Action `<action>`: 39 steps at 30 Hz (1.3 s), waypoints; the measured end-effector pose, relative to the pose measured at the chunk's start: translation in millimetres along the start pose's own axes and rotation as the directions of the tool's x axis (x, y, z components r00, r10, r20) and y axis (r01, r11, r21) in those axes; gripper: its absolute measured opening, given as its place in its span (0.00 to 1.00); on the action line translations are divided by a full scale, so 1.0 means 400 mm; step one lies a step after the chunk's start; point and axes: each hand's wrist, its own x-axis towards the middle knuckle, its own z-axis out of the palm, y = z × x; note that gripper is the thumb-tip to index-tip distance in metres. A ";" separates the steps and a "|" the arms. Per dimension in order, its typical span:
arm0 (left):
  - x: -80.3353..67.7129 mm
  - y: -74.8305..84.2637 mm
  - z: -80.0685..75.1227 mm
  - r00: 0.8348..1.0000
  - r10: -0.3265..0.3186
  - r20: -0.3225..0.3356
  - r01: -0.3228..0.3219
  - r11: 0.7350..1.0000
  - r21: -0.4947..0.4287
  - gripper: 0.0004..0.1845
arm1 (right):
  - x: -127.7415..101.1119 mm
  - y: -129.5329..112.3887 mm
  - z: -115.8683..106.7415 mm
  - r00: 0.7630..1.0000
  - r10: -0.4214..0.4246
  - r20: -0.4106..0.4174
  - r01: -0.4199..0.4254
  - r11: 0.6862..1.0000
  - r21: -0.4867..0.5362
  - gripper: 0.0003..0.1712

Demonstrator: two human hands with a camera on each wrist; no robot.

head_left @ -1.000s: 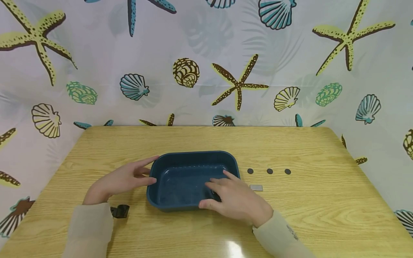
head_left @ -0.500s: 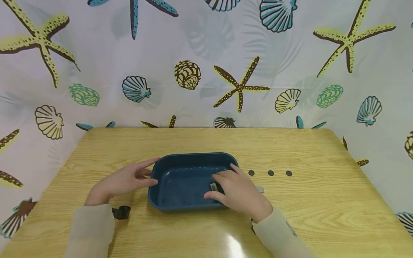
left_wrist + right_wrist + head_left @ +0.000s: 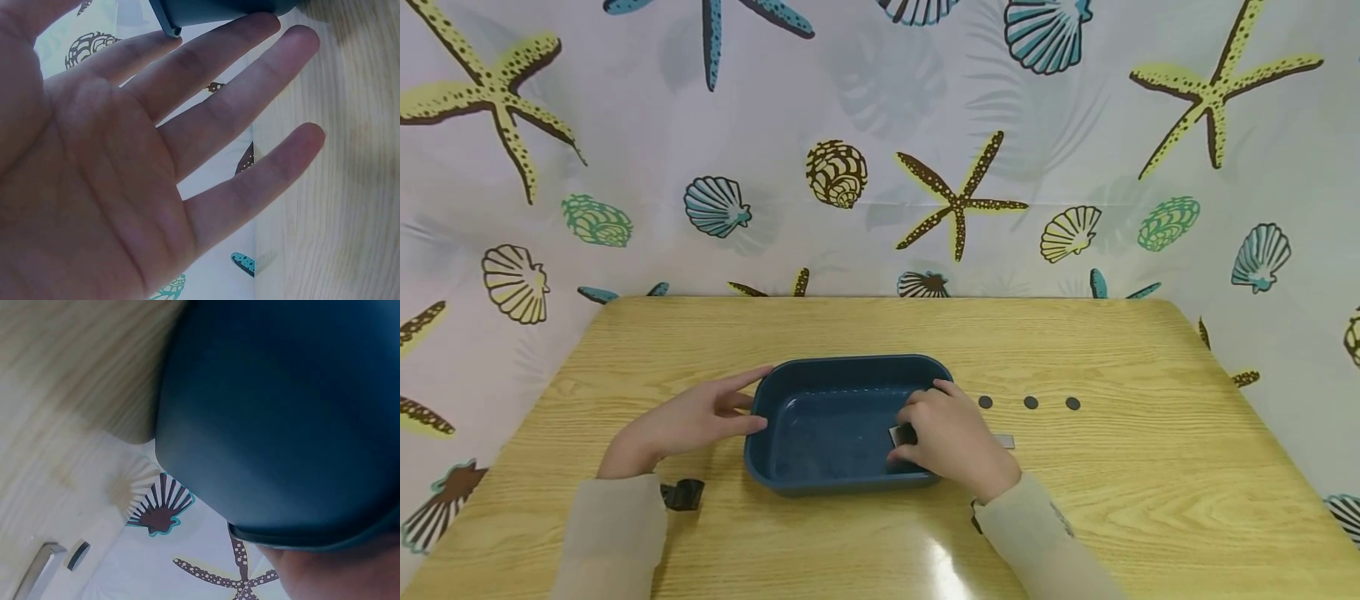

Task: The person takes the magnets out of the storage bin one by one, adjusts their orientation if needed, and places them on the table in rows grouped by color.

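A dark blue rectangular bin [image 3: 827, 437] stands on the wooden table between both hands. My left hand [image 3: 681, 423] rests at its left end, thumb over the rim; in the left wrist view the left fingers [image 3: 212, 119] are straight and spread. My right hand [image 3: 953, 437] reaches over the right end, fingers curled down inside. Its fingertips pinch a small silver rectangular piece [image 3: 894, 436], mostly hidden by the hand. The right wrist view shows the bin's outer wall [image 3: 281, 437] and part of the right hand [image 3: 344, 569] at the rim.
Right of the bin lie three dark discs [image 3: 1031, 402] in a row. A flat grey metal bar [image 3: 1006, 442] sits in front of them, partly behind my right hand. Black wrist gear [image 3: 683, 494] shows beside the left sleeve. A patterned curtain [image 3: 850, 83] hangs behind the table.
My right hand has drawn slightly right inside the bin and its fingers have curled in. The silver piece has come into sight at its fingertips. My left hand stays at the rim.
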 end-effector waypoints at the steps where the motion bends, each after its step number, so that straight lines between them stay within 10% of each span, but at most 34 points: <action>1: -0.001 0.000 0.000 1.000 0.000 -0.002 0.000 1.000 0.001 0.47 | 0.001 0.000 0.001 1.000 0.003 0.003 -0.003 1.000 -0.001 0.24; 39: 0.000 0.003 0.004 1.000 0.024 0.000 -0.024 1.000 -0.009 0.46 | 0.024 0.001 0.020 0.999 0.031 -0.010 -0.031 0.997 -0.068 0.12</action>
